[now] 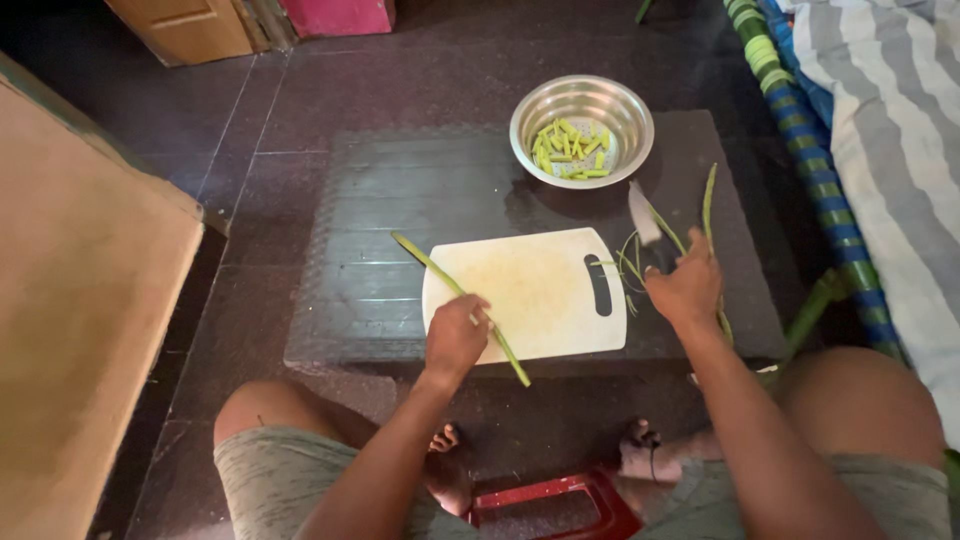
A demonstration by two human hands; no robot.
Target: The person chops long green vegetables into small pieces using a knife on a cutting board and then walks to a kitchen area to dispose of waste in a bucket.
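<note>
Left hand: the left hand [456, 337] is closed around a long green stalk [452, 287], which is held slanting across the near left part of the white cutting board [530, 290]; the stalk's far end juts past the board's left edge and its near end past the near edge.
Right hand: the right hand [686, 288] is clenched on a knife [645, 218], whose blade points away towards the bowl; thin green strings [628, 262] hang just beside it, and a second stalk [709, 200] lies right of it.
Board: it lies on a dark mat [400, 200] on the floor, handle slot to the right.
Bowl: a steel bowl [582, 130] stands on the far side of the mat, with short cut green pieces [572, 150] inside.
Surroundings: a striped cloth [890, 120] is seen at the right, a wooden panel [80, 330] at the left, a red stool [560, 505] near the knees.
Risk: the stalk is gripped near its near end only, so it could roll or swing under the blade, and the holding fingers could be nicked. The raised blade is close to the bowl's rim, which could be knocked.
Hard to make out: the knife's handle is hidden in the fist, the blade is blurred, and the fingertips on the stalk are covered by the back of the hand.
</note>
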